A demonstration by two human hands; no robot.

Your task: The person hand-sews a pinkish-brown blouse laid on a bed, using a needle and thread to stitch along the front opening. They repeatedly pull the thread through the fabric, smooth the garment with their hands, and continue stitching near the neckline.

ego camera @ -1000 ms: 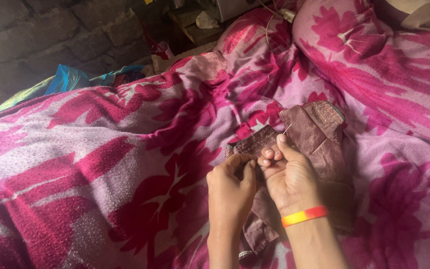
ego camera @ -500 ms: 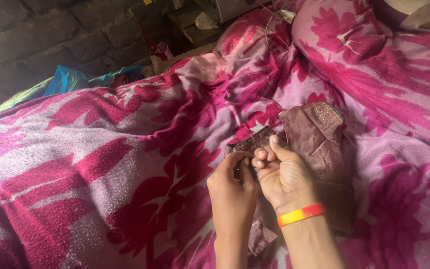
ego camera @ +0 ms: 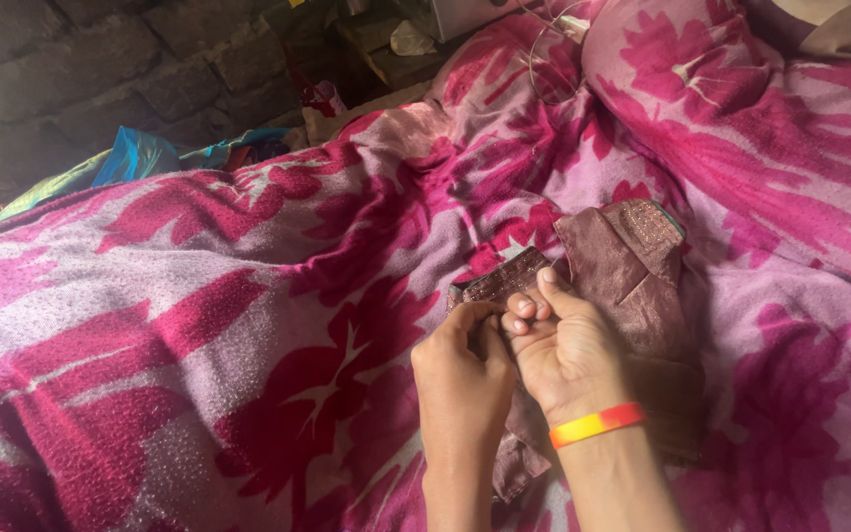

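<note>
A mauve-brown shiny cloth (ego camera: 627, 261), folded and partly sequinned, lies on a pink flowered blanket (ego camera: 248, 296). My left hand (ego camera: 460, 369) is curled, pinching the cloth's near edge from the left. My right hand (ego camera: 563, 345), with an orange-yellow band (ego camera: 598, 425) on the wrist, is closed with thumb and fingertips pressed to the same edge, touching the left fingers. No needle or thread shows between the fingers now. The cloth's lower part is hidden under both forearms.
The blanket covers a bed, and a matching pillow (ego camera: 701, 59) lies at the top right. A rough stone wall (ego camera: 100, 69) rises at the back left, with blue and green fabric (ego camera: 140, 158) below it. Small clutter (ego camera: 386, 39) fills the dark gap behind.
A second ago a thin needle stuck up from my right thumb and finger. The right hand has dropped slightly toward the cloth edge, and the needle is out of sight.
</note>
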